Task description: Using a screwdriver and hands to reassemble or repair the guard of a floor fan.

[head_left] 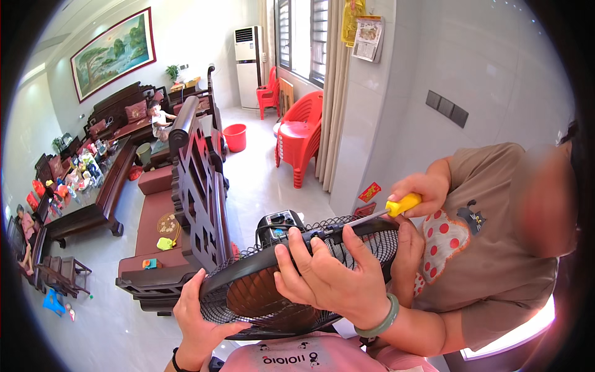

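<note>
A round electric fan head (263, 294), with a black wire guard and brownish blades, is held tilted above my lap. My left hand (201, 319) is closed on the left edge of its guard, thumb and fingers apart around it. At the right edge, my right hand (406, 254) grips the guard, partly hidden behind a co-worker's forearm. That co-worker's hand with a green bangle (334, 276) rests fingertips on the rim. Their other hand (427, 189) holds a screwdriver (404, 204) with a yellow handle, its shaft reaching the rim's upper part. The exact tip is hard to make out.
The co-worker in a brown shirt (489, 266) leans in close on the right. Beyond the fan stand a black-and-white boxy device (279, 224), a dark wooden sofa (152, 232), a red bucket (235, 137) and stacked red chairs (300, 133). A small child sits farther back.
</note>
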{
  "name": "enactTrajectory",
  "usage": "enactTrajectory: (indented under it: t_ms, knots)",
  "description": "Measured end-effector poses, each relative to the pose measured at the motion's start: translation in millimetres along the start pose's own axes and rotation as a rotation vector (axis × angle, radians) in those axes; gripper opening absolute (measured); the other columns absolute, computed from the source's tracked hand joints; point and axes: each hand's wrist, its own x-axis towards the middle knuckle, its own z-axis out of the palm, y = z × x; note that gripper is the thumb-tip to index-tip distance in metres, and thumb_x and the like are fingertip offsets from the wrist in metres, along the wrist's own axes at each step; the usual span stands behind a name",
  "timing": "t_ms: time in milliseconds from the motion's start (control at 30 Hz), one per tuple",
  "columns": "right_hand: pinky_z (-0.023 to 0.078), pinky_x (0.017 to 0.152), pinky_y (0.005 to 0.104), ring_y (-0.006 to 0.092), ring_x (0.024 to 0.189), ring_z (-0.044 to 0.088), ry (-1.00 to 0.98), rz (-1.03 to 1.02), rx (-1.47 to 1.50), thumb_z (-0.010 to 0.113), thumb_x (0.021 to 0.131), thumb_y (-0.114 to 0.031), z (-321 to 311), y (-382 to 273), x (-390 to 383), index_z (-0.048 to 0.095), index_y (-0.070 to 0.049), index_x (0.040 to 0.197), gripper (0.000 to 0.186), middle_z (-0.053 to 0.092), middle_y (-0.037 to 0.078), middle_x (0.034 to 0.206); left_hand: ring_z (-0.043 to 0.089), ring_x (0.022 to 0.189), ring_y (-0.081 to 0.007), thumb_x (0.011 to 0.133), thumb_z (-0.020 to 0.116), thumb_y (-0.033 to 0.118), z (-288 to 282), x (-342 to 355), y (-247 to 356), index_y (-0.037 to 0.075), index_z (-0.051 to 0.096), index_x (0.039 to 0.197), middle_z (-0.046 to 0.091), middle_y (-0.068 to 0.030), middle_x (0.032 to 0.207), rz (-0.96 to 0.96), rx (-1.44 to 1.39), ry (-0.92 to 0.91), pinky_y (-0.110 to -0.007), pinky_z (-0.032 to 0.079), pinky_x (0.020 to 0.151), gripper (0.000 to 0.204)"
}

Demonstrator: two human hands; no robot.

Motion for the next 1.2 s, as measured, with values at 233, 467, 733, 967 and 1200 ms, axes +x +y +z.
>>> enactTrajectory:
  t_ms: [233,467,733,967,1200]
  knots:
    - [0.039,0.100,0.0422,0.0278,0.112,0.054,0.001,-0.030,0.036,0.065,0.086,-0.027,11.1,-7.9,-5.4,0.053,-0.013,0.125,0.044,0.053,0.009,0.126,0.064,0.084,-0.0300,0.051,0.084,0.064,-3.3,-3.7,0.3,-0.005,0.049,0.124,0.060,-0.0165,0.098,-0.007,-0.003,0.000,-0.037,0.052,0.076,0.106]
    - [0.039,0.100,0.0434,0.0287,0.113,0.054,0.000,-0.042,0.062,0.065,0.086,-0.027,11.5,-5.3,-9.1,0.053,-0.014,0.125,0.043,0.053,0.009,0.128,0.064,0.087,-0.0295,0.051,0.085,0.062,-6.7,4.9,9.0,-0.003,0.049,0.126,0.060,-0.0164,0.101,0.023,0.010,-0.024,-0.037,0.051,0.076,0.106]
    - [0.039,0.100,0.0448,0.0297,0.115,0.054,-0.017,-0.001,0.071,0.064,0.087,-0.026,6.1,6.9,-4.8,0.053,-0.015,0.126,0.042,0.053,0.009,0.130,0.064,0.088,-0.0297,0.051,0.085,0.062,-3.4,13.4,-1.9,-0.003,0.049,0.127,0.061,-0.0167,0.103,0.009,0.002,-0.032,-0.037,0.051,0.078,0.106]
    - [0.040,0.098,0.0435,0.0288,0.111,0.054,-0.047,-0.096,0.032,0.065,0.086,-0.024,19.3,54.9,-3.3,0.053,-0.014,0.121,0.038,0.052,0.009,0.125,0.064,0.088,-0.0295,0.051,0.084,0.062,-7.0,15.1,-10.9,-0.002,0.050,0.127,0.061,-0.0167,0.103,0.000,-0.024,-0.021,-0.037,0.052,0.078,0.106]
    - [0.041,0.090,0.0393,0.0259,0.103,0.053,-0.082,-0.305,-0.078,0.066,0.082,-0.021,25.9,54.7,0.0,0.052,-0.012,0.108,0.031,0.051,0.007,0.113,0.064,0.089,-0.0299,0.051,0.085,0.062,-6.4,20.1,-15.2,-0.002,0.050,0.127,0.061,-0.0172,0.105,-0.007,-0.050,-0.033,-0.037,0.052,0.079,0.105]
